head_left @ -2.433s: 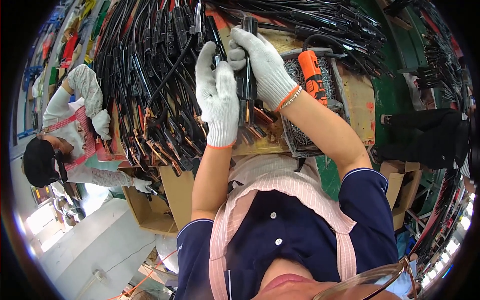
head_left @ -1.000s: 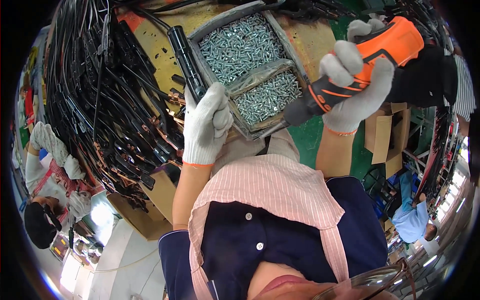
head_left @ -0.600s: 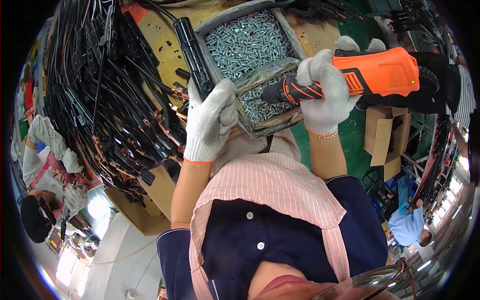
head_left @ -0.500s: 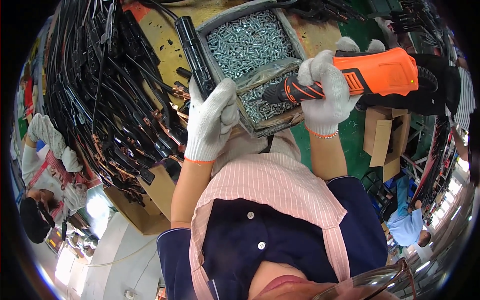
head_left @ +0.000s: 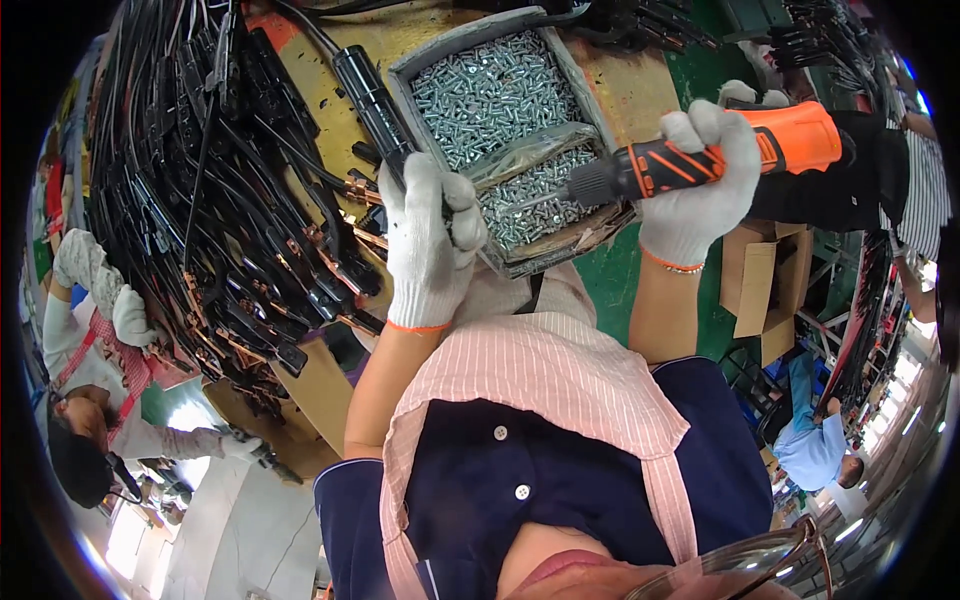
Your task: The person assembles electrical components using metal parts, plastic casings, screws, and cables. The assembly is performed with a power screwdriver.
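My left hand point(head_left: 432, 240), in a white knit glove, grips the lower end of a black tubular handle point(head_left: 372, 98), with a cable running from its far end. The handle slants up to the left beside the screw tray. In my gloved right hand point(head_left: 705, 195) is an orange and black electric screwdriver point(head_left: 790, 138), its fingers wrapped round the black front part. The tool points left, and its thin bit hangs over the near compartment of the grey tray point(head_left: 560, 252). Small silver screws point(head_left: 490, 95) fill both compartments. Whether the bit carries a screw is too small to tell.
A heap of black cables and handles with copper ends point(head_left: 240, 230) covers the left of the yellow tabletop point(head_left: 640, 85). Cardboard boxes stand at left point(head_left: 310, 395) and right point(head_left: 750, 275). At far left a co-worker's gloved hand point(head_left: 132, 315) is close to the heap.
My right hand has drawn the screwdriver to the right. My left hand has shifted slightly right and down with the handle. The co-worker at left has stretched an arm toward a box.
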Action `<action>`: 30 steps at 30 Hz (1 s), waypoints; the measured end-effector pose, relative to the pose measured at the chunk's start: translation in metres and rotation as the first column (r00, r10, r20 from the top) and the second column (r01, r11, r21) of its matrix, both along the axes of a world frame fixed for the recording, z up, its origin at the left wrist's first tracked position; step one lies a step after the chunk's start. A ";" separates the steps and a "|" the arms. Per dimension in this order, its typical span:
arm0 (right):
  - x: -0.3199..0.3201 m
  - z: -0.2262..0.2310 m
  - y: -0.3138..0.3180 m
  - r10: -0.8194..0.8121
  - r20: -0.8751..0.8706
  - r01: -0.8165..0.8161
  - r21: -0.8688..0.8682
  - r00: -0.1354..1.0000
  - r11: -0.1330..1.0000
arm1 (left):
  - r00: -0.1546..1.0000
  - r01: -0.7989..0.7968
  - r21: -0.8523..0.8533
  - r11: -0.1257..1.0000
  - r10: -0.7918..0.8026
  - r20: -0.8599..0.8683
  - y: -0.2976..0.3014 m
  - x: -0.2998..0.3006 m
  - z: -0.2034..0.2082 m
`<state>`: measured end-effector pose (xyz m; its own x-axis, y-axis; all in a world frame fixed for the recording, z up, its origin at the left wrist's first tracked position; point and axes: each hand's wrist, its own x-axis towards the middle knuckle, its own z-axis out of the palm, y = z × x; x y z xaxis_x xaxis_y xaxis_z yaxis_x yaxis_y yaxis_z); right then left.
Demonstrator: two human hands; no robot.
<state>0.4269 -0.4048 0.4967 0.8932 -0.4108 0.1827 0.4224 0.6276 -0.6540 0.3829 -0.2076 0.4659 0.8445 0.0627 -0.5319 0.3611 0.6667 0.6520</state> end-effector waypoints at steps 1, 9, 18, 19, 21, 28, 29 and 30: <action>0.003 0.003 -0.002 -0.073 0.005 0.072 0.113 0.997 0.991 | 1.000 -0.003 -0.003 1.000 0.003 0.003 -0.003 0.001 0.000; 0.011 -0.010 -0.018 -0.166 -0.116 0.176 0.082 0.979 0.981 | 0.991 0.035 -0.039 0.999 -0.040 -0.127 -0.007 0.003 -0.008; 0.020 0.000 0.000 0.007 -0.069 0.013 0.285 0.998 0.958 | 0.989 -0.041 -0.025 0.999 0.038 -0.143 -0.009 0.008 0.000; 0.020 0.000 0.006 0.011 -0.068 0.009 0.287 0.998 0.958 | 0.983 -0.078 -0.028 0.997 0.072 -0.168 -0.009 0.008 0.000; 0.023 0.003 0.016 0.070 -0.089 -0.041 0.294 0.994 0.955 | 0.982 -0.092 -0.023 0.995 0.087 -0.169 -0.012 0.010 0.005; 0.021 -0.001 0.034 -0.015 -0.097 0.033 0.195 0.995 0.980 | 0.993 -0.008 -0.022 1.000 0.006 -0.114 -0.007 0.006 -0.005; 0.018 0.002 0.035 -0.014 -0.096 0.033 0.194 0.995 0.980 | 0.992 0.002 -0.050 0.999 -0.008 -0.123 -0.005 0.006 -0.007; 0.016 0.006 0.037 -0.028 -0.061 0.038 0.162 0.998 0.986 | 0.993 0.002 -0.051 0.999 -0.009 -0.122 -0.005 0.006 -0.006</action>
<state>0.4426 -0.3683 0.5027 0.8858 -0.4604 0.0591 0.4090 0.7140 -0.5683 0.3891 -0.2129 0.4596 0.7734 0.0285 -0.6333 0.4397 0.6955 0.5683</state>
